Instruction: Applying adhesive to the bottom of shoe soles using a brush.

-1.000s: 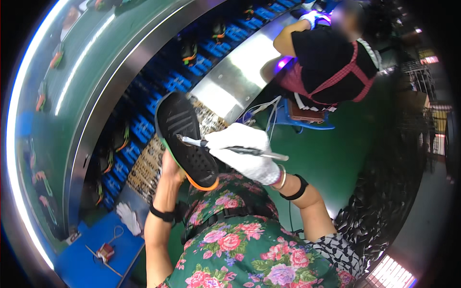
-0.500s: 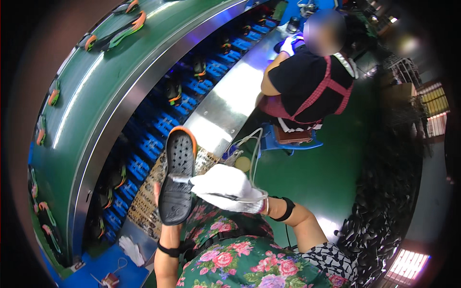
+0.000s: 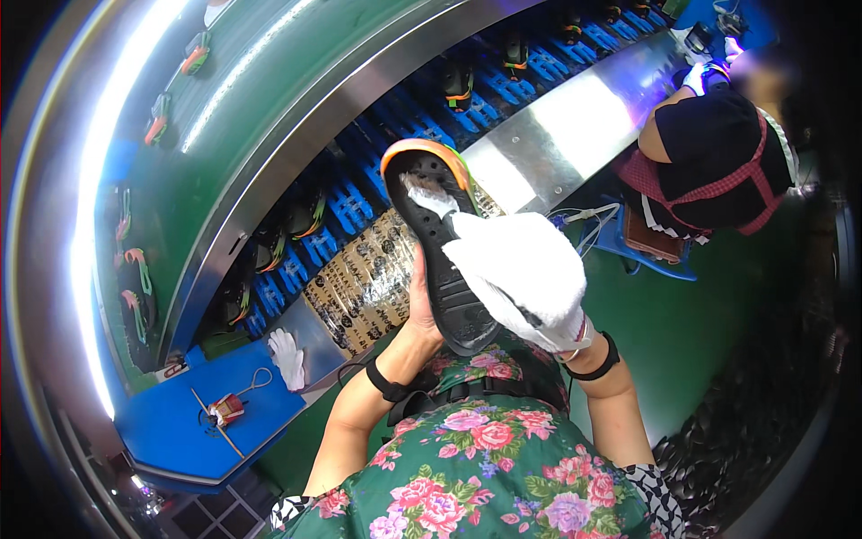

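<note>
Flat brush [image 3: 433, 201] tip is now up at the orange-and-green-rimmed end of the black shoe sole [image 3: 446, 287]; approx ½ sec ago it sat mid-length. That rimmed end points away from the body, whereas 1 sec ago it faced the wearer, so the sole's been flipped end for end. Reads as brush work having shifted to the far end.

Sole's held up in front of the floral apron [image 3: 485, 431], partly covering the brown taped panel [image 3: 364, 278]. L hand [image 3: 420, 301], bare, is clamped on its left edge; the other fingers are behind the sole & hidden. R hand [image 3: 525, 274], white-gloved, has its fingers together round the brush handle; most of the handle's lost under the glove, w/ only a dark bit showing below. Can't tell if the pale patch at the bristles is wet film or glare.

Off L: blue table [image 3: 171, 404] w/ a small red container [image 3: 228, 410], plus a spare white glove [image 3: 287, 359] at its edge. Upper R, co-worker's [image 3: 709, 135] hands are by a purple glow; item there too small to ID. Dark heap [image 3: 745, 449] lower R is blurred, prob. loose pcs.
</note>
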Motion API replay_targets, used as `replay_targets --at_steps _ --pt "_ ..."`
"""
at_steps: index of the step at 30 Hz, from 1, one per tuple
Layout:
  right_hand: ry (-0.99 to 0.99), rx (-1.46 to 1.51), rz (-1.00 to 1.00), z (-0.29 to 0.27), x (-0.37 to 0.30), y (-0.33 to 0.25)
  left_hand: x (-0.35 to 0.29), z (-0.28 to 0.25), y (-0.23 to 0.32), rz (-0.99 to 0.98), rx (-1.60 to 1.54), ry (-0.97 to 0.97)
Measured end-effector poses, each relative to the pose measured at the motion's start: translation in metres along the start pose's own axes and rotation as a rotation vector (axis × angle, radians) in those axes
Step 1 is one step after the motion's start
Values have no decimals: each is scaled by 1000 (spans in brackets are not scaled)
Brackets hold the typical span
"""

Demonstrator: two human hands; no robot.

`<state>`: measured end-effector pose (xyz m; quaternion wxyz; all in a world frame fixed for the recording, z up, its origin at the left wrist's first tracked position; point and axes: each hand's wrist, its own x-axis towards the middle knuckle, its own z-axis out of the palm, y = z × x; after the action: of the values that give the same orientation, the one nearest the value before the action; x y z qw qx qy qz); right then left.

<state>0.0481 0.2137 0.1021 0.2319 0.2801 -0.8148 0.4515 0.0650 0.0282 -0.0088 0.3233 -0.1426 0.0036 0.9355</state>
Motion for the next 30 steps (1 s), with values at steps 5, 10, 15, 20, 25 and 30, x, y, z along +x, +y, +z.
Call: replay_targets --at_steps 5,10,15,20,25,30 --pt "-65 99 -3 13 -4 -6 -4 -19 0 -28 42 -88" --pt "96 161 94 15 -11 -5 -1 -3 -2 8 -6 -110" --pt "-75 110 -52 15 -16 -7 4 10 -1 46 298 112" --pt "94 207 114 12 -19 -7 7 13 2 124 189 -60" --pt "16 216 80 23 -29 -12 8 22 5 84 269 -151" --pt "83 194 60 23 -36 -10 13 29 6 117 182 -86"
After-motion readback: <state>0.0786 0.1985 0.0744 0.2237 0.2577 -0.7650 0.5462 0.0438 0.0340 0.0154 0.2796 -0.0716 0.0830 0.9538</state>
